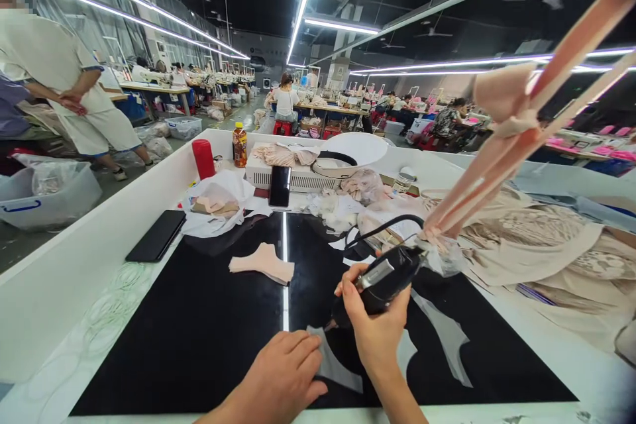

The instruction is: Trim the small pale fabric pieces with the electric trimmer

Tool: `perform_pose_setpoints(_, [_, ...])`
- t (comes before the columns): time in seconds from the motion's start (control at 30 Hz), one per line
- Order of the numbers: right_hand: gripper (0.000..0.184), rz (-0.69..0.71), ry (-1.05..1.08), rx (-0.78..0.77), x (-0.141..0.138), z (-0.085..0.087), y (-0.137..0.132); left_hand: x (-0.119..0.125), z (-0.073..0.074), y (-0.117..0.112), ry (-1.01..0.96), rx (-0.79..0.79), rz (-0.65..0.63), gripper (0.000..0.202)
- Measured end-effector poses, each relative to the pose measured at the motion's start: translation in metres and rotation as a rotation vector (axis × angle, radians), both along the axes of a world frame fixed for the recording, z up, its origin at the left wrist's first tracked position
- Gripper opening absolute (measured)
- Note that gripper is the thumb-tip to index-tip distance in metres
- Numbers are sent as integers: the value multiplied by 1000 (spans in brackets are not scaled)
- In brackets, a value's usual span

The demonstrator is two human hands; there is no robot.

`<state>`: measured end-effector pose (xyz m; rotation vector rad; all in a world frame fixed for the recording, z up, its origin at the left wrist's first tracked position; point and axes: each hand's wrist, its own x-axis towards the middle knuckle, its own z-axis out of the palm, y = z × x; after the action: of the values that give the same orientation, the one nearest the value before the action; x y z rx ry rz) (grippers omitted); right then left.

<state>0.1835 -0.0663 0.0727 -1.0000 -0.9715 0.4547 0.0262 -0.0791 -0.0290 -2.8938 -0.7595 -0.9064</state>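
Observation:
My right hand [375,318] is wrapped round a black corded hand tool [390,278] with a pointed tip. Pink fabric strips [497,152] run up from the tool's back end. Its tip points down at a sheer grey fabric piece [338,368] on the black mat [199,338]; I cannot tell whether they touch. My left hand [283,371] lies over the left edge of that piece, fingers flat and close together. To the right lie another sheer grey piece [444,338] and a smaller pale piece [405,351], partly behind my right wrist. A stack of pale pink cut pieces [263,264] rests farther back.
Behind the mat stand a phone [279,186], a white vented box [258,175], a bottle [239,146] and a red cylinder [203,159]. A black flat case [156,236] lies left. Beige fabric [536,238] heaps up right. A person [64,73] stands beyond the left wall.

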Motion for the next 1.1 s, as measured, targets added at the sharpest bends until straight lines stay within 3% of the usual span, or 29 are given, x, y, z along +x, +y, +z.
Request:
perform_pose_setpoints(0.3, [42,-22,-11,19,-1,-13,2,-1,1,1,9,18,-8,34])
perform_pose_setpoints(0.73, [44,-28,-17,4,-2,-13,2,-2,0,-1,20,8,1,31])
perform_pose_setpoints(1.1, [45,-70,11,6,-6,-16,4,-5,8,-1,114,-28,-27,34])
